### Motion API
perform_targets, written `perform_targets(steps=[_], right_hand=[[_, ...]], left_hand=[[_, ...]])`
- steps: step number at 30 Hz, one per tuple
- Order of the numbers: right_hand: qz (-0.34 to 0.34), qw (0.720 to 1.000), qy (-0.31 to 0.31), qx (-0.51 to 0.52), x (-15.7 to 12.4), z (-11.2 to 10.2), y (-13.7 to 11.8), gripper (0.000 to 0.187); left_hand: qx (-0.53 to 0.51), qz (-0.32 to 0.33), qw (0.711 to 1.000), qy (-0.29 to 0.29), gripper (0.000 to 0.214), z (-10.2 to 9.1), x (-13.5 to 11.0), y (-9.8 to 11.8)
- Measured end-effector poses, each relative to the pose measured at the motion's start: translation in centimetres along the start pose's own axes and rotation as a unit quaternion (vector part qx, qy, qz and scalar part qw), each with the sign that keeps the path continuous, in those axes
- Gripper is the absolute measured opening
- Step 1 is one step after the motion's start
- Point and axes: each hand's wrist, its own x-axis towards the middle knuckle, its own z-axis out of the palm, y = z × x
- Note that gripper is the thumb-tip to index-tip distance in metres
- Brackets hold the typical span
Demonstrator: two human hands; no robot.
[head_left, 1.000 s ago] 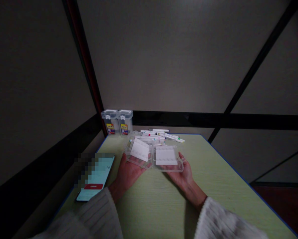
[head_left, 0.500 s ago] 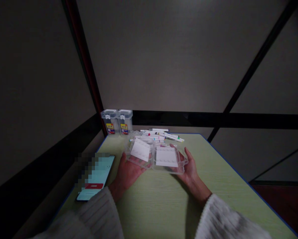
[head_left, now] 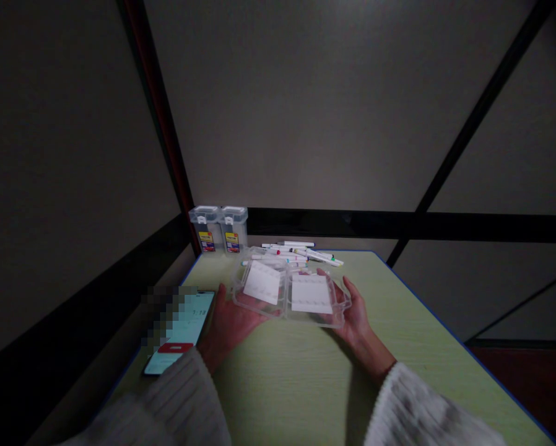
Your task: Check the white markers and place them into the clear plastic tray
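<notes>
I hold two clear plastic trays side by side just above the green table (head_left: 296, 384). My left hand (head_left: 229, 325) is under the left tray (head_left: 260, 284), which has a white insert and tilts a little toward me. My right hand (head_left: 355, 313) cups the right tray (head_left: 311, 294) from below and from its right edge, thumb on the rim. The two trays touch along their inner edges. Both sleeves are white knit.
A pile of several white markers (head_left: 296, 253) with coloured caps lies behind the trays. Two clear lidded boxes (head_left: 220, 228) with yellow labels stand at the table's back left corner. A lit phone (head_left: 180, 337) lies at the left edge. A black rail runs behind the table.
My right hand rose and moved round the right tray's edge, lifting it. My left hand slid slightly left under its tray, and that tray flattened a little.
</notes>
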Motion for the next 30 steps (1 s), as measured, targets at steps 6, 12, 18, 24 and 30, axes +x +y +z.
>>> perform_targets(steps=[6, 12, 18, 24, 30], right_hand=[[0.007, 0.999, -0.027, -0.033, -0.2, -0.1, -0.6, 0.038], [0.014, 0.997, -0.061, -0.054, -0.4, 0.4, -0.7, 0.040], [0.017, 0.995, -0.068, -0.075, -0.6, 0.7, -1.1, 0.039], [0.025, 0.996, -0.051, -0.071, -0.9, 0.2, -1.8, 0.038], [0.022, 0.993, -0.045, -0.109, -1.0, -1.7, -3.3, 0.051]], left_hand=[[0.008, -0.012, 1.000, -0.010, 0.071, -0.3, -0.4, 1.7], [0.023, -0.065, 0.997, 0.019, 0.056, -0.2, -0.6, 3.3], [0.074, -0.064, 0.984, 0.149, 0.041, 0.9, -0.7, 3.3], [0.107, -0.050, 0.970, 0.214, 0.033, 1.3, -0.2, 2.8], [0.111, -0.083, 0.970, 0.199, 0.026, -0.3, 0.0, 2.6]])
